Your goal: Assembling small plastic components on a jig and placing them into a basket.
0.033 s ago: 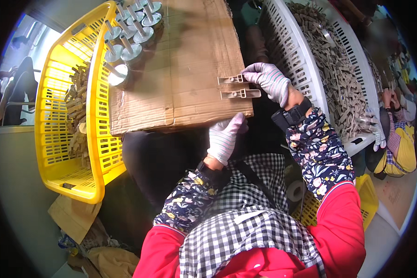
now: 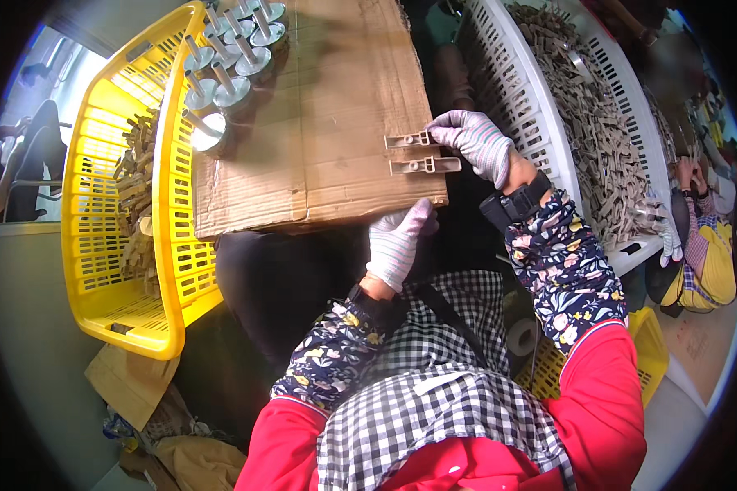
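Observation:
Two small tan plastic pieces lie side by side at the right edge of a cardboard sheet (image 2: 344, 106). Each is a narrow strip with a square loop. My right hand (image 2: 479, 143), in a striped knit glove, pinches the right end of the farther plastic piece (image 2: 408, 141). The nearer plastic piece (image 2: 418, 166) sticks out slightly past the cardboard's edge, untouched. My left hand (image 2: 395, 245), gloved alike, holds the sheet's front edge near its right corner. Its thumb shows at the edge, while the other fingers are partly hidden beneath.
Several metal discs with upright rods (image 2: 232, 92) stand at the sheet's far left. Beside it on the left is a yellow basket (image 2: 172, 245) with tan pieces. A white crate (image 2: 540, 123) of similar pieces stands at right. A co-worker's gloved hand (image 2: 670, 241) shows beyond it.

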A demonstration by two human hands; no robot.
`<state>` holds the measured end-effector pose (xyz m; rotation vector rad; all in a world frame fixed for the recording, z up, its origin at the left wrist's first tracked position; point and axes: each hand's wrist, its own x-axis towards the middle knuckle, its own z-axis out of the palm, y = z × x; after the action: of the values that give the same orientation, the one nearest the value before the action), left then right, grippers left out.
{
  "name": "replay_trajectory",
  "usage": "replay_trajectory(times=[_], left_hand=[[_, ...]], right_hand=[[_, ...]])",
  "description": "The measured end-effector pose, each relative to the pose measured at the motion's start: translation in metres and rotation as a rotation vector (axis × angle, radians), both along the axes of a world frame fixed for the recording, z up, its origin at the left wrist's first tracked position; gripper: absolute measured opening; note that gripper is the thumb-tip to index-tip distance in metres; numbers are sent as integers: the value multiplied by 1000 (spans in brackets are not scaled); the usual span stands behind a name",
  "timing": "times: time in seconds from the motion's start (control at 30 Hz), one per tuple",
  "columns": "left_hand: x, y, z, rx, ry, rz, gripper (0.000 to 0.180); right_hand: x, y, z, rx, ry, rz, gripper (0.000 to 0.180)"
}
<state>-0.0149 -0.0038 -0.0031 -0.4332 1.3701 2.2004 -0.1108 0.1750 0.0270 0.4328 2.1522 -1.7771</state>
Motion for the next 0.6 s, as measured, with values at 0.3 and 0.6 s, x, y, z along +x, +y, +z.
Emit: replay_trajectory(times=[0.3,0.6], left_hand=[[0,0,-2,-35,42,-15,25],[-1,4,-2,-11,64,-18,28]], right_hand=[[0,1,-2,46,34,17,12],[-1,3,0,312,160,54,14]])
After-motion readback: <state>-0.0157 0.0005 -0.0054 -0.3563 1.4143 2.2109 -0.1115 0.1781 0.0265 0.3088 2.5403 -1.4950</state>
